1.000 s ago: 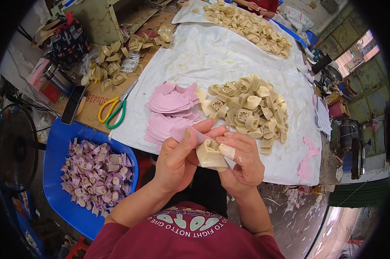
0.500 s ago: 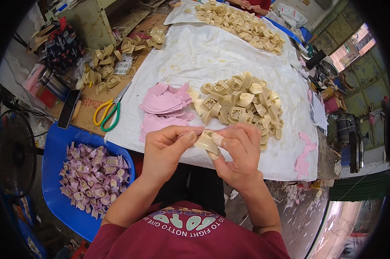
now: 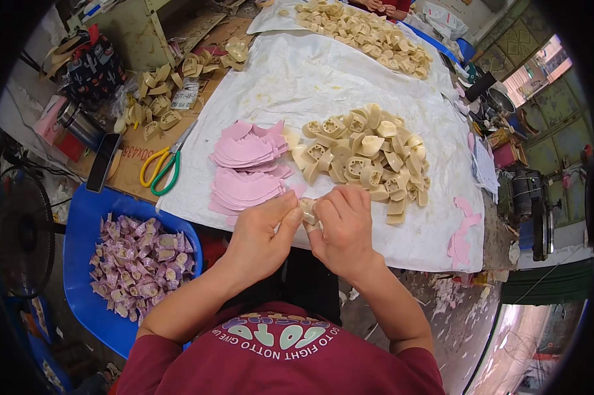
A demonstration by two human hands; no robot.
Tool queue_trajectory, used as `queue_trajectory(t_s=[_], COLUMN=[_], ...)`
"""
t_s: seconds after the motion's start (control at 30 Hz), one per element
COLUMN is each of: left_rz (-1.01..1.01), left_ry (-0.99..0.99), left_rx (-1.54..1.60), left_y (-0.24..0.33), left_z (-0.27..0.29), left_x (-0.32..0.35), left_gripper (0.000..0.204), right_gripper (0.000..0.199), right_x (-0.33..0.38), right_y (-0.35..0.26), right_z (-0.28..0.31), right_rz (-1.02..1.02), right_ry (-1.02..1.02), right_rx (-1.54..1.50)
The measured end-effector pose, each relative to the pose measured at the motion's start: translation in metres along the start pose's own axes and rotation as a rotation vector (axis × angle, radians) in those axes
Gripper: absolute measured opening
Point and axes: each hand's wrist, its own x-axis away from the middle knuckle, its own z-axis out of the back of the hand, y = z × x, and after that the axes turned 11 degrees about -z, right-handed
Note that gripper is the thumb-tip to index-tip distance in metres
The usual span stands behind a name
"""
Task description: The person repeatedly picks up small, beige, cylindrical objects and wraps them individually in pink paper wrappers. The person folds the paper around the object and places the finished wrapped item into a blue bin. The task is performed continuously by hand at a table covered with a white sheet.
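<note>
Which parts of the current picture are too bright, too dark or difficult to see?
Head view: the corners are black, and the round black fan near the left rim is dim; head view: the bright opening at upper right looks washed out; head view: the small cream plastic piece between left hand and right hand is mostly covered by fingers, so sharpness is unclear.

Left of the grip lie scissors (image 3: 176, 150) with yellow and green handles — farther left, a dark phone (image 3: 103, 163), metal flask (image 3: 83, 126), cactus-print bag (image 3: 95, 71) and round black fan (image 3: 21, 230). Well to its right — white papers (image 3: 484, 164).
</note>
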Motion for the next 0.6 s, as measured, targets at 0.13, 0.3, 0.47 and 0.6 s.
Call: queue_trajectory(t_s=[0.13,0.3,0.47,0.6], left_rz=[0.476,0.367,0.219,0.212], left_ry=[-0.130,-0.219,-0.445,-0.585], left_rx=[0.608,0.654,0.350,0.130], left_y=[-0.009,-0.009,0.003,0.000], left_z=[0.026,0.034,0.043,0.041], left_x=[-0.008,-0.021,-0.039,-0.042], left_gripper=[0.022,0.018,0.025,0.027], right_gripper=[0.025,0.029,0.028,0.028], right_x=[0.009,0.004,-0.002,0.001], right_y=[0.014,0.015,0.009,0.007], right_z=[-0.002,-0.001,-0.006,-0.007], right_rz=[-0.001,0.084,0.127,0.046], right_ry=[0.042,0.087,0.077,-0.025], right_rx=[-0.170,-0.235,-0.230,-0.255])
